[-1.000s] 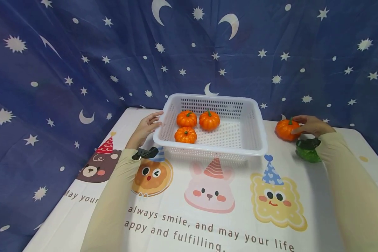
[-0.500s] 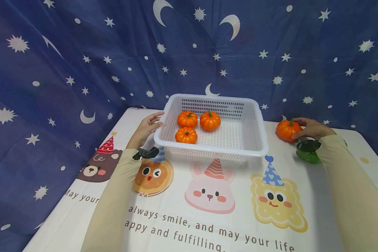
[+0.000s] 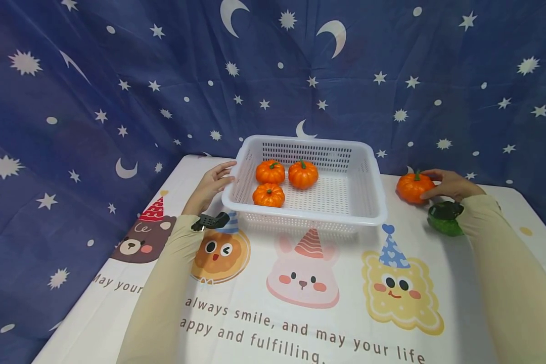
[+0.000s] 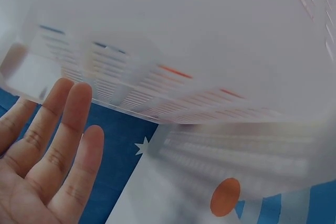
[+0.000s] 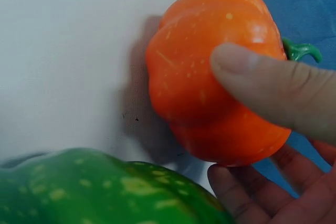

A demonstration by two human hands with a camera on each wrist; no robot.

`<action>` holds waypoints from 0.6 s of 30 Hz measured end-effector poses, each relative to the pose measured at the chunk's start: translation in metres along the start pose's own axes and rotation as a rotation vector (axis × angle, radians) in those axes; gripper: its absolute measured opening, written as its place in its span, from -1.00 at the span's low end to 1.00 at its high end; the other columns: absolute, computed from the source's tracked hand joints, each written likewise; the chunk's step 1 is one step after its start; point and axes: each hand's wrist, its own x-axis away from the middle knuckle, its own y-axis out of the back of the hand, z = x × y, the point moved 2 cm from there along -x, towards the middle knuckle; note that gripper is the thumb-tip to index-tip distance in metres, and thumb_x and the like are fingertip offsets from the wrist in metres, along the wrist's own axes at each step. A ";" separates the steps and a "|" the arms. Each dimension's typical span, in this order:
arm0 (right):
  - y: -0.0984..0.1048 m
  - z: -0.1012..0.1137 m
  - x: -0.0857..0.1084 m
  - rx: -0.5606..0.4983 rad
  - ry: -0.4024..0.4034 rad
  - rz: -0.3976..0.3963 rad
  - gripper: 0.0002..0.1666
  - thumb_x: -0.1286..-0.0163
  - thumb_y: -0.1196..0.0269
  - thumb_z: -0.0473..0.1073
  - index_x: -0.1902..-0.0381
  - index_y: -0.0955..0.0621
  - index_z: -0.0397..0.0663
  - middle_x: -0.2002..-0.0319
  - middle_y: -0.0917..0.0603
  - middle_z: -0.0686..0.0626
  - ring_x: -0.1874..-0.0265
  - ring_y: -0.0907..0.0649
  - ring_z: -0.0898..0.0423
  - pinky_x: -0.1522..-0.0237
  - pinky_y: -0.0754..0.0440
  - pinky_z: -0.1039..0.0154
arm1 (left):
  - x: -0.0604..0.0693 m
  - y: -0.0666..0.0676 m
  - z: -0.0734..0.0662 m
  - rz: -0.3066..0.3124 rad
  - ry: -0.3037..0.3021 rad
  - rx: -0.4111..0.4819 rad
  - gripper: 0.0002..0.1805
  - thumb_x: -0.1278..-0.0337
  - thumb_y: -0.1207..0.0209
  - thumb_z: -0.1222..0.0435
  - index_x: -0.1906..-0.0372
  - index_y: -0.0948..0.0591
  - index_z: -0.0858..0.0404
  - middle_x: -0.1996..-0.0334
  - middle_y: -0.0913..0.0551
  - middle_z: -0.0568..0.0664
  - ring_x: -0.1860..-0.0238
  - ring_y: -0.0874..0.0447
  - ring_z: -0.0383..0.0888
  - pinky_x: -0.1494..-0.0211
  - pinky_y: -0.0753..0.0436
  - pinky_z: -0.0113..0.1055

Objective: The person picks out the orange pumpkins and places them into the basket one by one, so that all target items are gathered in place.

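At the far right of the table, an orange pumpkin with a green stem is pinched by my right hand. In the right wrist view, the thumb lies across the pumpkin and the other fingers are at its lower edge. A white plastic basket stands at the back centre, holding three orange pumpkins: a left one, a right one and a front one. My left hand touches the basket's left side, its fingers straight in the left wrist view.
A green pumpkin sits close in front of the right hand, partly covered by the wrist camera. Behind the table hangs a blue curtain with stars and moons. The white tablecloth has printed cartoon figures and words.
The pumpkin at my right hand has shifted very slightly left, and that hand's pose differs a little. The left hand and basket stay in place.
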 end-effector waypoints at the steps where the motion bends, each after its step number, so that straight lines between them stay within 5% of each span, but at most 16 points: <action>1: 0.000 0.000 0.000 0.002 0.002 -0.002 0.15 -0.20 -0.33 -0.12 -0.42 0.16 -0.41 -0.37 0.15 -0.54 -0.29 -0.04 -0.46 -0.29 -0.04 -0.39 | 0.000 0.000 0.000 0.000 -0.001 -0.003 -0.37 -0.28 -0.04 0.40 -0.42 -0.17 0.27 -0.27 -0.30 0.26 0.06 -0.45 -0.36 0.10 -0.54 -0.64; 18: -0.005 0.004 0.001 -0.005 -0.008 -0.074 0.20 -0.13 -0.36 0.08 -0.44 0.08 -0.30 -0.39 0.13 -0.48 -0.32 0.04 -0.46 -0.25 0.02 -0.47 | 0.000 0.000 0.000 0.008 -0.012 0.001 -0.38 -0.28 -0.03 0.40 -0.42 -0.16 0.31 -0.26 -0.29 0.27 0.06 -0.44 -0.35 0.10 -0.54 -0.64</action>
